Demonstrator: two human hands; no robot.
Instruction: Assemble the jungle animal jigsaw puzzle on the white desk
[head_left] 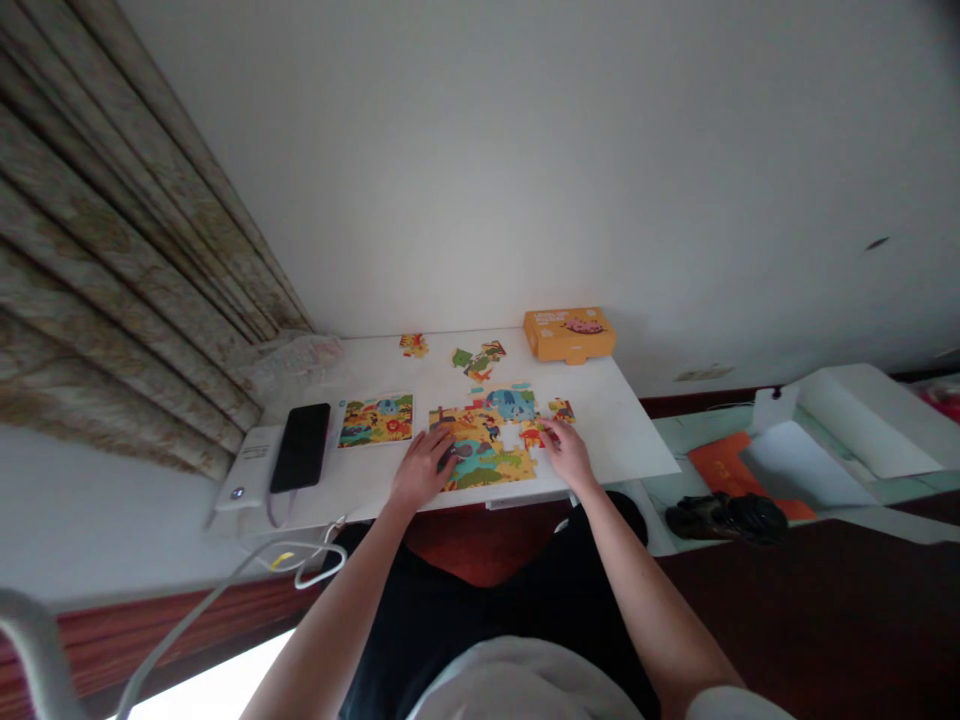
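Jigsaw puzzle (487, 465) at frame centre, thin, light, stiff card, best taken by piece edges: left hand (424, 468) is resting open on it, right-hand fingers (551, 428) are touching it, grip unclear.

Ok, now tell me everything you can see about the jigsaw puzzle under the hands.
The partly assembled jigsaw puzzle lies flat on a white desk. Its pieces look like printed cardboard, showing cartoon animals, including a blue elephant, in bright yellow, green and blue. A gap shows toward its right side, and its outline is irregular. The left hand rests on its lower left; the right hand touches its right edge.
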